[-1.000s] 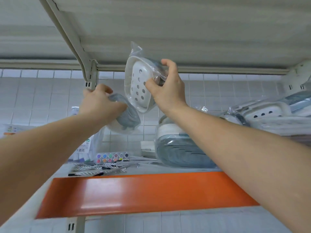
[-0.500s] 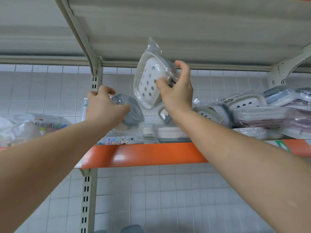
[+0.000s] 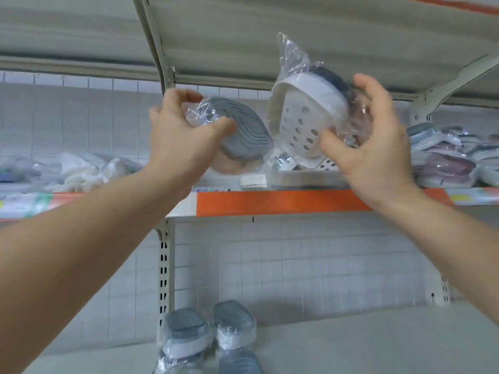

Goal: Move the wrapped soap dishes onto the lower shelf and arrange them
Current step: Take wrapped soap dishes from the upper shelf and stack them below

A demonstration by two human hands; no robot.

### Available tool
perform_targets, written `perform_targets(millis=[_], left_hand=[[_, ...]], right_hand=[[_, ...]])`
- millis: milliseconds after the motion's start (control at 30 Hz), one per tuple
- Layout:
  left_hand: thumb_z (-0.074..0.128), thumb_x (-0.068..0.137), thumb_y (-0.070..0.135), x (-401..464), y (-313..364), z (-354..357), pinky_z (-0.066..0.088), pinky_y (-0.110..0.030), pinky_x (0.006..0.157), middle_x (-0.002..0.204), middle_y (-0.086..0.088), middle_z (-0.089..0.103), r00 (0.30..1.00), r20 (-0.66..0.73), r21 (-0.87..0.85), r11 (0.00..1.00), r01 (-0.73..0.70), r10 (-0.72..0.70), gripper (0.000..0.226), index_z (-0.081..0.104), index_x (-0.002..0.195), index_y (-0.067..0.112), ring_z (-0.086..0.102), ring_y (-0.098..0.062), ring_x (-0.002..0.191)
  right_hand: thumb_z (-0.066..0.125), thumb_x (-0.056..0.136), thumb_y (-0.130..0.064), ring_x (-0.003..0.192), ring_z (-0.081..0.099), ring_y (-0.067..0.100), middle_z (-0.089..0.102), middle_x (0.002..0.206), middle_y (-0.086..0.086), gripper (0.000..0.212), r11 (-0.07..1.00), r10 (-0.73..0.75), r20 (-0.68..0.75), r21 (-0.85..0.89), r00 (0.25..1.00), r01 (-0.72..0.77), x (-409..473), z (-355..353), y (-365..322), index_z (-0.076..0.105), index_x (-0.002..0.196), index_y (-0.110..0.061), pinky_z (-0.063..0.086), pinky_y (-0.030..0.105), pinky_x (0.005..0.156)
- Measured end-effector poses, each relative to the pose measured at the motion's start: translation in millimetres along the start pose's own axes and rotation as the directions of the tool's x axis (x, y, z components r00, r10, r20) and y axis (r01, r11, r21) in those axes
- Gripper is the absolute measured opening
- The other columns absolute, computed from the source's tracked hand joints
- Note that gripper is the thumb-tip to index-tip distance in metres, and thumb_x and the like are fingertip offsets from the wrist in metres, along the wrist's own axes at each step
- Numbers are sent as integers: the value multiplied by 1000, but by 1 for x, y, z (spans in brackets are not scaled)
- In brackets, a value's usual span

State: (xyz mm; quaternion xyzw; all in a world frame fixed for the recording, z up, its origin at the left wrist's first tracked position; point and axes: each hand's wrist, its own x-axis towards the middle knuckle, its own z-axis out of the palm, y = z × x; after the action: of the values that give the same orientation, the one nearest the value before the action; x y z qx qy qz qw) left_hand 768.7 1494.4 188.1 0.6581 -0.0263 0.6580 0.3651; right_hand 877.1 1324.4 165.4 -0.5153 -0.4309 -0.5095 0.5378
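1. L hand [image 3: 179, 136]: grip curled round a wrapped grey dish [image 3: 240, 136], thumb under, fingers over the bag's crumpled end. Dish is up in the air, in front of the upper shelf [image 3: 278, 202], just left of the white dish.
2. R hand [image 3: 375, 141]: grip pinches a wrapped white dish [image 3: 305, 117] w/ holes in its base; thumb on the near lower edge, fingers curled behind the bag on the right. Dish is tilted, holes facing the camera, bag tail sticking up; a dark part shows behind it inside the same bag.
3. Both dishes are held above the orange-edged upper shelf, close together; can't tell if the bags touch.
4. Upper shelf, right: a pile of wrapped dishes [image 3: 445, 157]. Left: white bagged goods [image 3: 81, 168]. Middle: a small white box [image 3: 253, 181].
5. Lower shelf [image 3: 351, 341]: four wrapped grey dishes [image 3: 210, 338] at its left end by the slotted post [image 3: 164, 265], 2 far and 2 near, side by side.
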Motion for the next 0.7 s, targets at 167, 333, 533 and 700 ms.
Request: perform_targets(millis=[167, 333, 533, 700], left_hand=[[73, 58, 37, -65, 3, -38, 50, -32, 85, 99, 16, 34, 988, 156, 39, 999, -32, 25, 44, 46, 90, 50, 53, -13, 99], [72, 49, 45, -118, -23, -73, 43, -21, 93, 99, 23, 33, 957, 261, 159, 984, 86, -126, 52, 52, 96, 56, 50, -6, 94], [81, 62, 31, -141, -79, -79, 39, -14, 62, 111, 6, 44, 899, 149, 325, 879, 349, -412, 53, 55, 109, 30, 51, -1, 77], [81, 65, 17, -144, -127, -73, 53, -29, 70, 99, -6, 61, 769, 34, 204, 757, 620, -639, 51, 51, 106, 10, 63, -20, 81]], right_hand=[[60, 73, -25, 110, 50, 10, 48, 116, -10, 57, 984, -157, 43, -79, 987, 160, -68, -46, -21, 39, 125, -33, 41, 26, 98], [60, 67, -30, 110, 49, -3, 50, 116, -19, 58, 996, -54, 268, -59, 962, 72, -134, -58, -24, 48, 123, -37, 35, 10, 97], [74, 71, -17, 110, 44, -3, 44, 123, -18, 65, 969, 242, 544, -174, 803, -174, -186, -26, 7, 45, 128, -26, 40, 16, 92], [65, 81, -11, 93, 47, 15, 50, 112, -2, 59, 900, 436, 661, -327, 611, -289, -202, 14, 43, 34, 131, -11, 28, 16, 70]])
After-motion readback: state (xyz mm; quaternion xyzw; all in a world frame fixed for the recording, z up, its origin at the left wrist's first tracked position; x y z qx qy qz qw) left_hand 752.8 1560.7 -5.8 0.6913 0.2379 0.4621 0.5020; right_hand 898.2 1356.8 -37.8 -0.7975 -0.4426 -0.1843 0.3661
